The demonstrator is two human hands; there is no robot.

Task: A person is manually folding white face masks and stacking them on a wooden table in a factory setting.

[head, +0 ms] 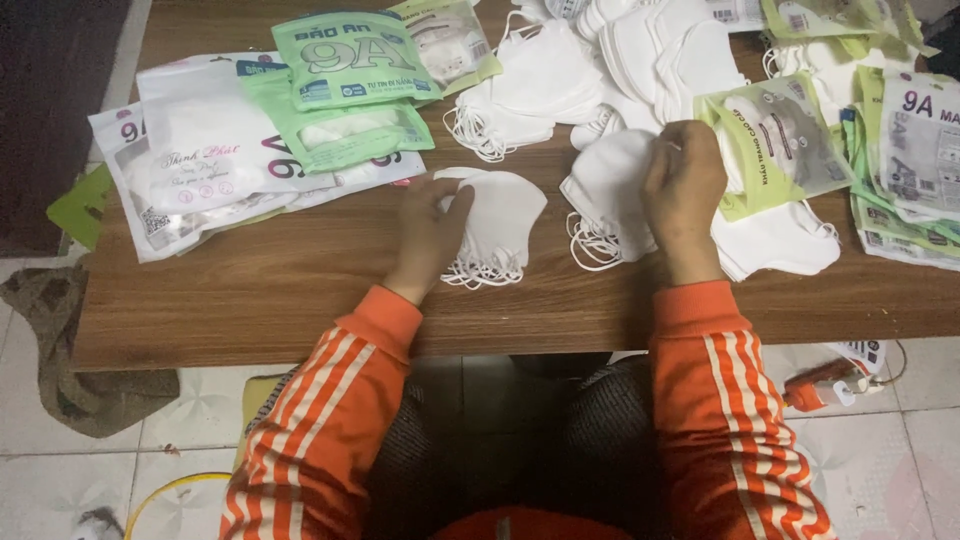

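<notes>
- At the far left of the desk [250,300] lies a heap of sealed packets [210,150], white ones below and green ones on top; they look filled and finished.
- Just right of them sits a small neat stack of white masks [500,225], ear loops hanging toward the desk's near edge.
- The left hand [432,235] rests on that stack's left edge, fingers curled loosely and pressing down on it rather than pinching it.
- Behind, toward the middle of the desk, a loose pile of masks [545,85] waits unsorted.
- The right hand [683,190] is over a second stack of masks [610,195]; its grip is closed around the upper edge of the top mask, as far as the back of the hand lets me judge.
- Further right lie a half-open green packet [770,140] with masks showing inside it, more bare masks below, and a spread of packets [915,150] at the edge.
- Judged from this, a good share is already bagged, yet many masks remain loose, so the stacking and packing seems roughly midway.
</notes>
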